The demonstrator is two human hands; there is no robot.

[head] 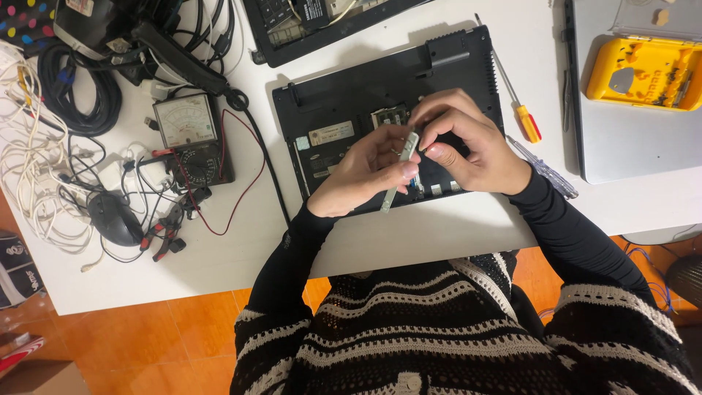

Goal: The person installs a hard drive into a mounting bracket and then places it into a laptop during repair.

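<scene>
A black laptop (380, 80) lies upside down on the white table (409, 234), its bottom panel open with a green memory board (390, 115) showing. Both hands hover over its open bay. My left hand (365, 172) and my right hand (468, 143) together pinch a thin, flat silver metal strip (398, 175), held upright and slightly tilted between the fingertips. My left thumb and fingers grip its middle; my right fingertips hold its upper end.
A screwdriver with an orange-yellow handle (525, 121) and a clear-handled one (545, 170) lie right of the laptop. A yellow bit case (643, 73) rests on a silver laptop (629, 146). An analog multimeter (189, 132), a mouse (113, 218) and tangled cables (44, 146) fill the left side.
</scene>
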